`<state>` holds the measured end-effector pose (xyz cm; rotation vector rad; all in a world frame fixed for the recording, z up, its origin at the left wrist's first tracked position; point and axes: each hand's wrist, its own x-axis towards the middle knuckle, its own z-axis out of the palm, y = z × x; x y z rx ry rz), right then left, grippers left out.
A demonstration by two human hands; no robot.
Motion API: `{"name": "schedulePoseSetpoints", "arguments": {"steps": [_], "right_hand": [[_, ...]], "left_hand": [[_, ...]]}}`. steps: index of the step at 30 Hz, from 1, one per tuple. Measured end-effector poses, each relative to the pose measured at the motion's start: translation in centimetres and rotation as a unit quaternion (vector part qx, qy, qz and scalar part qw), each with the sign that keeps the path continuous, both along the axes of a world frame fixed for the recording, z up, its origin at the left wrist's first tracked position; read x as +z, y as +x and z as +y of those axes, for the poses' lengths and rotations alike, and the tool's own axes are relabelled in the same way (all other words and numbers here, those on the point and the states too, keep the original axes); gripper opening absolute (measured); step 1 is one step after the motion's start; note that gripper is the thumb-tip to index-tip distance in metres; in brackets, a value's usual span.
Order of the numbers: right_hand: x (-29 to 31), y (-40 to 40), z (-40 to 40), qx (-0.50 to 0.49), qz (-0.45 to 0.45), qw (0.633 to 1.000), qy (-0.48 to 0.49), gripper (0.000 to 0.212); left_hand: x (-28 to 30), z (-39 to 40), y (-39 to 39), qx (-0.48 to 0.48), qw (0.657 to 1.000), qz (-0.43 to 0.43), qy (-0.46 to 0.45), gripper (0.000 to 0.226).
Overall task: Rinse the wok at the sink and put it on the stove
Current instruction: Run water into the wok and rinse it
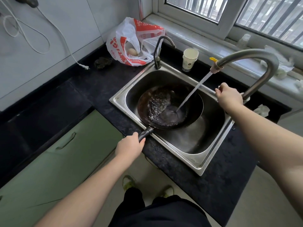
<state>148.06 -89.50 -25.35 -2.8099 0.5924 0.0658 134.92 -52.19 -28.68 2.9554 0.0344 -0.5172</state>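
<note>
A dark wok lies tilted inside the steel sink, its handle sticking out over the sink's front left rim. My left hand grips that black handle. Water streams from the tall curved faucet into the wok and swirls in its bottom. My right hand is curled round the tap lever at the faucet's base, on the sink's right rim. No stove is in view.
A second, thin dark tap stands at the sink's back left corner, a paper cup beside it. A red and white plastic bag and a dark scourer lie on the black counter. Green cabinets sit below.
</note>
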Motion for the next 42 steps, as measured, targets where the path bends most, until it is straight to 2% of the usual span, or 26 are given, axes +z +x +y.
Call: {"name": "schedulePoseSetpoints", "arguments": {"steps": [4,7,11,13,15,18,20,26,33,42], "right_hand": [[0.1,-0.2,0.1,0.003,-0.004,1.0,0.002,0.029],[0.0,-0.3,0.1,0.007,-0.008,1.0,0.008,0.029],[-0.1,-0.2,0.0,0.006,-0.008,1.0,0.003,0.029],[-0.2,-0.1,0.1,0.002,-0.009,1.0,0.0,0.03],[-0.3,-0.1,0.1,-0.003,-0.01,1.0,0.001,0.03],[-0.2,-0.2,0.3,-0.004,-0.013,1.0,0.005,0.028],[-0.1,-0.3,0.3,-0.002,-0.015,1.0,0.007,0.028],[0.0,-0.3,0.3,-0.004,-0.016,1.0,0.013,0.029],[-0.1,-0.5,0.2,0.001,-0.026,1.0,0.012,0.028],[0.0,-0.7,0.5,0.004,-0.036,0.999,0.006,0.028]], "left_hand": [[-0.2,0.9,-0.4,-0.005,1.0,-0.018,0.019,0.032],[-0.3,1.8,-0.1,0.044,0.998,0.014,-0.031,0.029],[-0.7,2.6,1.6,0.079,0.986,0.119,-0.085,0.025],[-0.6,2.7,2.6,0.105,0.963,0.196,-0.155,0.035],[-0.6,2.7,3.1,0.099,0.95,0.234,-0.18,0.05],[-0.5,2.4,3.2,0.044,0.961,0.228,-0.152,0.024],[-0.4,2.3,3.3,0.033,0.961,0.224,-0.156,0.014],[0.0,2.1,3.3,-0.024,0.993,0.111,-0.022,0.023],[-2.5,2.8,0.6,0.0,0.998,0.056,-0.027,0.017],[-2.5,3.2,0.9,0.05,0.987,0.111,-0.104,0.01]]}}
